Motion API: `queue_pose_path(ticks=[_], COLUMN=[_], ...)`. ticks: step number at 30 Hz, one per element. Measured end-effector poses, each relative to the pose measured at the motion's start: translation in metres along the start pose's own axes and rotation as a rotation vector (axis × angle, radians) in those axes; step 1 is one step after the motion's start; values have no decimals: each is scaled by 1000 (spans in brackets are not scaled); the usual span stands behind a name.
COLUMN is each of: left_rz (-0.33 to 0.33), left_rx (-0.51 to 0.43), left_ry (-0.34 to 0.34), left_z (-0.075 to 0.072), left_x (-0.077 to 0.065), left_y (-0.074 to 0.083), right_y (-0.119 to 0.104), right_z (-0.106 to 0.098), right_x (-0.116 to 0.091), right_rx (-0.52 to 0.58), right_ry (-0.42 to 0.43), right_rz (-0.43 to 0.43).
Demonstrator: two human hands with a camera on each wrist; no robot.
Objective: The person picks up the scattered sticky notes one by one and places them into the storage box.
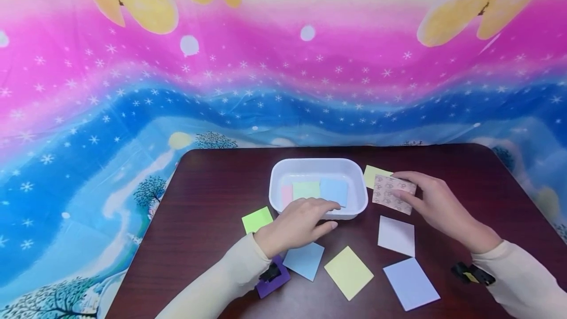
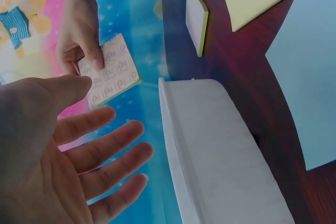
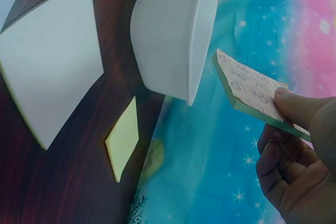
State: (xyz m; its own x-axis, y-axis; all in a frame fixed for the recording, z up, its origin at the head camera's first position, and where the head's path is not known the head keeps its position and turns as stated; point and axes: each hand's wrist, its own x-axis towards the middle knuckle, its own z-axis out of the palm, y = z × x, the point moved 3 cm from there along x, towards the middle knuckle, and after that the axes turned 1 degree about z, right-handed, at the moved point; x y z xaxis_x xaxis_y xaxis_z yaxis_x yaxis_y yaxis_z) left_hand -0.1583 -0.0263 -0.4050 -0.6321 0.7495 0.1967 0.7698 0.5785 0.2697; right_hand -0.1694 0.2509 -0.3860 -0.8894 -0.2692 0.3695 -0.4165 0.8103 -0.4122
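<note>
My right hand [image 1: 443, 206] pinches a pad of sticky notes [image 1: 384, 197] between thumb and fingers, to the right of the white plastic tub [image 1: 316, 162]. The pad's pale pink face carries a repeated print, and its edge looks greenish in the right wrist view. Over the tub's near rim hovers my left hand [image 1: 298, 223], its fingers extended and holding nothing. Within the tub lie a pink pad [image 1: 287, 194], a light green pad [image 1: 305, 189] and a light blue pad [image 1: 334, 190]; the left hand hides part of them.
Around the tub on the dark table [image 1: 212, 191] lie a bright green pad [image 1: 257, 219], a purple pad [image 1: 266, 288], a blue pad [image 1: 305, 260], a yellow pad [image 1: 349, 273], a lavender pad [image 1: 412, 284], a whitish pad [image 1: 396, 235] and another yellow pad [image 1: 371, 175]. A printed cloth [image 1: 283, 73] hangs behind.
</note>
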Motion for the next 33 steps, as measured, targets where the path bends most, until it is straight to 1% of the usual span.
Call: queue_pose_path(ticks=[6, 11, 16, 20, 27, 33], left_rz=[-17, -32, -53, -70, -101, -134], left_rx=[-11, -19, -4, 6, 1, -4], left_ry=[26, 31, 32, 27, 32, 37], left_z=[-4, -7, -10, -11, -16, -17], left_x=[-4, -9, -14, -19, -28, -36], left_y=[-6, -11, -15, -20, -27, -33], right_y=[-5, -9, -12, -14, -13, -14], right_z=[4, 9, 14, 19, 29, 36], right_x=[5, 9, 13, 16, 23, 31], right_rx=[17, 35, 55, 82, 126, 153], right_ry=[2, -4, -4, -18, -81, -78], right_rz=[-17, -27, -26, -23, 3, -7])
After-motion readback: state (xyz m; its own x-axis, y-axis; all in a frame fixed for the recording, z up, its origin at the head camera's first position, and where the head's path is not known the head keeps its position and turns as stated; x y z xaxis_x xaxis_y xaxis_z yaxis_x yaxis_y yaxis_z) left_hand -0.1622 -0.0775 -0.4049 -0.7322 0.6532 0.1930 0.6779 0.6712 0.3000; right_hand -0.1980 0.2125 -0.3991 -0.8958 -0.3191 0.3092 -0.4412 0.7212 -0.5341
